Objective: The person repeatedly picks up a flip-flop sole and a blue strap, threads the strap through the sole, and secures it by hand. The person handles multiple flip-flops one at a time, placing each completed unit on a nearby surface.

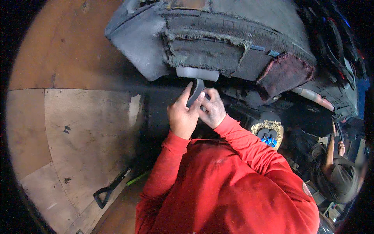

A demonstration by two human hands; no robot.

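Dark curved strip (pixel 195 91), a stiff grey piece, stands nearly upright between my two hands, its long axis running from my palms up toward the pale grey tab (pixel 197 73) that hangs under the big frayed grey padded bulk (pixel 202 46) above me. From the head camera, the one view I have, my left hand (pixel 182 115) is the nearer grip: thumb and fingers are closed around the strip's lower half, clamped on its left edge, with a fingertip reaching up along its side. My right hand (pixel 212 109) sits just beside it, touching the strip's right edge with curled fingers; it is pressed against the piece, but whether it truly pinches it or only steadies it I cannot tell.

The strip's top end is just beneath the pale tab, touching or very nearly so; the gap is too dark to judge. So the strip lies straight up and slightly right from my left grip.

Off to my lower left, a black D-shaped tool handle (pixel 104 194) lies on the plywood floor (pixel 85 132), well apart from both hands. Another person (pixel 339 171) crouches at far right.
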